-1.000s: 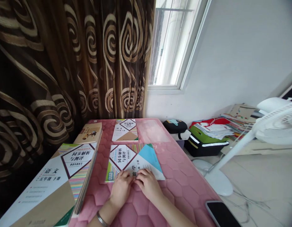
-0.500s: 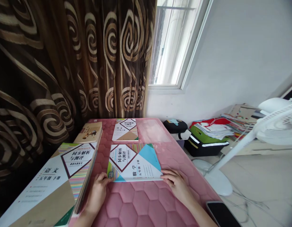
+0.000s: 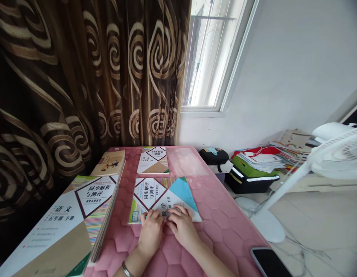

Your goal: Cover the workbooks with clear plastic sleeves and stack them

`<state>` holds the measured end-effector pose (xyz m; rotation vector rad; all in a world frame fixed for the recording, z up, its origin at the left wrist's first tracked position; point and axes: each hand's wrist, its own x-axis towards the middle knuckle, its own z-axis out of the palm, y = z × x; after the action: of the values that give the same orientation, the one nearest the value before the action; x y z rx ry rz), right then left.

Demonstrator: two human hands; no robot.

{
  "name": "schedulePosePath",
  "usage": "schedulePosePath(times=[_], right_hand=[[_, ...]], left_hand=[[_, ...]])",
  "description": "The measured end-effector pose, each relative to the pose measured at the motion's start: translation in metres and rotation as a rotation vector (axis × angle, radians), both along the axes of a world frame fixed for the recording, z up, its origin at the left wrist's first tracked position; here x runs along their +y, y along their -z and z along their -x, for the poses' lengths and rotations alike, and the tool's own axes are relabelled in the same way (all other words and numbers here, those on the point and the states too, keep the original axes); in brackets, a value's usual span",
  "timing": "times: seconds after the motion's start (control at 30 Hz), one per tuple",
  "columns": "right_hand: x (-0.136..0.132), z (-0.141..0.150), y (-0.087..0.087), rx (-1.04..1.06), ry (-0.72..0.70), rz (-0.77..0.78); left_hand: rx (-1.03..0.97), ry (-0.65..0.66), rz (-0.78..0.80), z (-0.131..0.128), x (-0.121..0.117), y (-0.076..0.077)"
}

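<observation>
A workbook with a white, blue and striped cover (image 3: pixel 178 190) lies flat on the pink padded table top, turned sideways to me. My left hand (image 3: pixel 151 232) rests at the middle of its near edge, bent fingers on the cover. Close beside it, my right hand (image 3: pixel 182 229) lies on the same edge with its fingers spread over the cover's printing. The thumbs are close together, partly hidden. A metal bracelet (image 3: pixel 126 269) is on the left wrist.
A book stack (image 3: pixel 68 227) stands at the left, with a tan book (image 3: pixel 111 159) behind it. A smaller workbook (image 3: pixel 153 159) lies at the back. At the right edge is a phone (image 3: pixel 270 261); beyond stand a white fan (image 3: pixel 290 192) and a dark box (image 3: pixel 250 181).
Both hands have moved inward from the workbook's near corners to the middle of its near edge. The workbook stays in nearly the same place.
</observation>
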<state>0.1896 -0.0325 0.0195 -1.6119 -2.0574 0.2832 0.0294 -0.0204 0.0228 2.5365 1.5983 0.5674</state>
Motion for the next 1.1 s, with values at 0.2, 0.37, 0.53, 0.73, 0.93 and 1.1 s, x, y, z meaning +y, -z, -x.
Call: schedulePosePath(times=[0.2,0.37,0.53,0.73,0.93,1.1], right_hand=[[0.003,-0.004,0.001,0.021,-0.003,0.017],[-0.005,-0.062,0.003,0.023,0.058,0.061],[-0.009,-0.114,0.018,0.090,0.108,0.028],[-0.009,-0.121,0.020,0.137,0.050,0.038],[-0.010,-0.122,0.015,0.119,0.028,0.085],[-0.009,-0.123,0.000,0.064,-0.031,0.090]], left_hand=[[-0.037,-0.003,-0.014,0.017,0.002,0.000],[-0.025,-0.085,-0.048,0.068,0.000,0.000],[-0.185,-0.070,-0.019,0.107,0.011,0.011],[-0.372,-0.009,0.075,0.109,0.016,0.007],[-0.364,0.028,0.138,0.112,0.016,-0.002],[-0.073,-0.102,0.068,0.107,0.006,-0.005]])
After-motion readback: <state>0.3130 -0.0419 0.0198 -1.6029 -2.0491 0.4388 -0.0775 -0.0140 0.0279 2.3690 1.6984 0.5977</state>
